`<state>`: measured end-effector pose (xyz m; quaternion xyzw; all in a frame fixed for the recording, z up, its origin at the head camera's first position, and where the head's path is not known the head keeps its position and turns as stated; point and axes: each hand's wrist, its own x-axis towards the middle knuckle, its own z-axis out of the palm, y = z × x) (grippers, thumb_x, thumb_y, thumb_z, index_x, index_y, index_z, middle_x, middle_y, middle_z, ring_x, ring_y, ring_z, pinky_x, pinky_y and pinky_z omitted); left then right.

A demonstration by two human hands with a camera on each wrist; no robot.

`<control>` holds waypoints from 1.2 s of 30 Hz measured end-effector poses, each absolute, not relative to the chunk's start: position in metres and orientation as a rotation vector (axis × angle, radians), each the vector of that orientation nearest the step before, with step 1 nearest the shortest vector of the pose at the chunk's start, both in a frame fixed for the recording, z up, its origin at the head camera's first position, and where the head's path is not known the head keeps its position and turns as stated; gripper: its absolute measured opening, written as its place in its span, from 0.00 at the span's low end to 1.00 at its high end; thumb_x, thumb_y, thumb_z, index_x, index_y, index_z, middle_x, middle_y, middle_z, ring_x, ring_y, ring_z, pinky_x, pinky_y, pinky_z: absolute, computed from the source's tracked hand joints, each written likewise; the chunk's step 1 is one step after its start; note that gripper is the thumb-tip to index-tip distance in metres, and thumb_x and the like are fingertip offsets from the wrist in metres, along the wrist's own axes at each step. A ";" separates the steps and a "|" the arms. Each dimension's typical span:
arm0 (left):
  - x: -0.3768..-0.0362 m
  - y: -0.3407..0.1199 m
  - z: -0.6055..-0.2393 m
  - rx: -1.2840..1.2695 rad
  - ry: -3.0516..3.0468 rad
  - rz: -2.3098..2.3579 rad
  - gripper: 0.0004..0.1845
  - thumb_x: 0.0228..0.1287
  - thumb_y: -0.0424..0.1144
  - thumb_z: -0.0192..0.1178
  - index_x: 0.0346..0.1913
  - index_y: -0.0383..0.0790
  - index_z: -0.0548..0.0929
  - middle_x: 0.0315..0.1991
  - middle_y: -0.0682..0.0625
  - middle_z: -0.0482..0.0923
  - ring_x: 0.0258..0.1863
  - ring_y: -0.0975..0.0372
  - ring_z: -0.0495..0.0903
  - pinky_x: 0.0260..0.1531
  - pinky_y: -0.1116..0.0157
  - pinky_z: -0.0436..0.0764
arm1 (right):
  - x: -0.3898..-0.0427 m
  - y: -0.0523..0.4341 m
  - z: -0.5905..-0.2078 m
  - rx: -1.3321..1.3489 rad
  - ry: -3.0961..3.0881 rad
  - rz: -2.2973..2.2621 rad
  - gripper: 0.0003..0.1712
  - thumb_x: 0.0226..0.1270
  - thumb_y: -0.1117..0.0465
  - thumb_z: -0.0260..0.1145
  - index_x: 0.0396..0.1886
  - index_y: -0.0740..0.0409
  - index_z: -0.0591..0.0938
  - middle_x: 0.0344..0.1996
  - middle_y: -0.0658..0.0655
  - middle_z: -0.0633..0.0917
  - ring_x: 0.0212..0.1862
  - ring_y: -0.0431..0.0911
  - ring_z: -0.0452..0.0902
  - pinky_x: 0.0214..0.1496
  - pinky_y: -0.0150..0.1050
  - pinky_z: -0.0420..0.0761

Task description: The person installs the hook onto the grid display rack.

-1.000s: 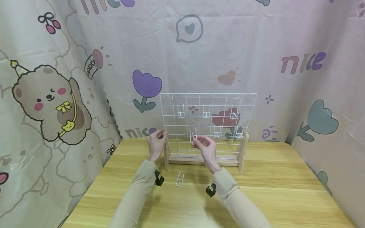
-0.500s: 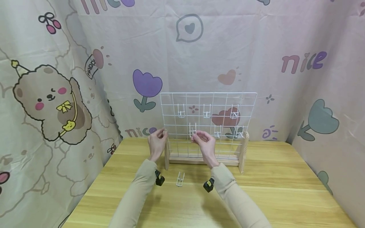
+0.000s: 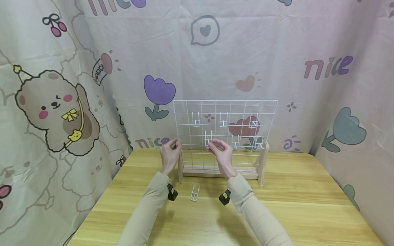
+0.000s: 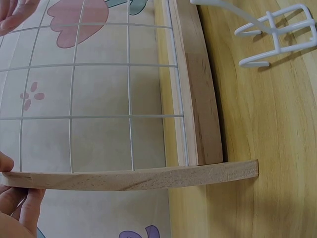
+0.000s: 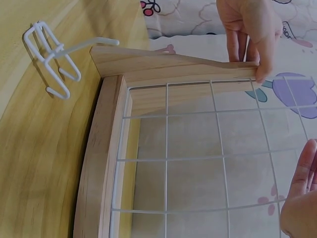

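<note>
A white wire grid panel (image 3: 226, 100) stands upright in a wooden stand (image 3: 220, 174). With thumb and fingers, my left hand (image 3: 170, 155) pinches the top of the stand's left leg (image 4: 124, 179). My right hand (image 3: 223, 155) pinches the lower part of a white wire hook (image 3: 206, 138) in front of the grid's middle. Whether that hook touches the grid wires cannot be told; in the right wrist view it is out of sight behind the right hand (image 5: 299, 198) or beyond the frame. Another white hook (image 3: 194, 194) lies on the table before the stand.
Several more white hooks hang on the grid, such as one at upper left (image 3: 196, 122) and one at lower right (image 3: 259, 144). The wooden table (image 3: 307, 191) reaches back to a printed curtain (image 3: 197, 68), with more curtain at both sides.
My right hand has risen with the hook in front of the grid, mostly in the first half second, then only slightly. The left hand keeps its place on the stand's leg.
</note>
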<state>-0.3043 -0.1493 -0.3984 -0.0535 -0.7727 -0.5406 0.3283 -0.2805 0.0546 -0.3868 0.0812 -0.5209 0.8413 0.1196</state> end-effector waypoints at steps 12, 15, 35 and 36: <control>-0.304 -0.150 -0.398 -0.127 -2.052 -1.419 0.16 0.65 0.33 0.64 0.54 0.28 0.84 0.48 0.34 0.86 0.45 0.46 0.89 0.47 0.55 0.88 | -0.283 0.056 -0.389 0.216 -1.561 2.474 0.17 0.64 0.76 0.65 0.53 0.75 0.78 0.31 0.51 0.89 0.33 0.42 0.89 0.47 0.37 0.90; -0.304 -0.151 -0.398 -0.126 -2.053 -1.425 0.16 0.65 0.33 0.64 0.54 0.28 0.84 0.48 0.34 0.86 0.46 0.46 0.89 0.47 0.55 0.88 | -0.284 0.057 -0.392 0.216 -1.572 2.470 0.20 0.64 0.76 0.66 0.55 0.79 0.76 0.31 0.53 0.89 0.33 0.43 0.89 0.48 0.39 0.90; -0.302 -0.151 -0.398 -0.130 -2.061 -1.423 0.17 0.66 0.32 0.64 0.54 0.27 0.83 0.48 0.33 0.86 0.46 0.45 0.89 0.46 0.55 0.88 | -0.282 0.055 -0.401 0.224 -1.570 2.460 0.21 0.65 0.76 0.65 0.55 0.84 0.73 0.29 0.49 0.88 0.31 0.40 0.88 0.43 0.34 0.90; -0.302 -0.151 -0.398 -0.129 -2.060 -1.424 0.17 0.66 0.32 0.64 0.54 0.27 0.83 0.48 0.33 0.86 0.45 0.45 0.89 0.46 0.55 0.88 | -0.282 0.055 -0.401 0.224 -1.566 2.460 0.20 0.65 0.76 0.65 0.54 0.83 0.74 0.29 0.49 0.88 0.31 0.40 0.88 0.43 0.34 0.90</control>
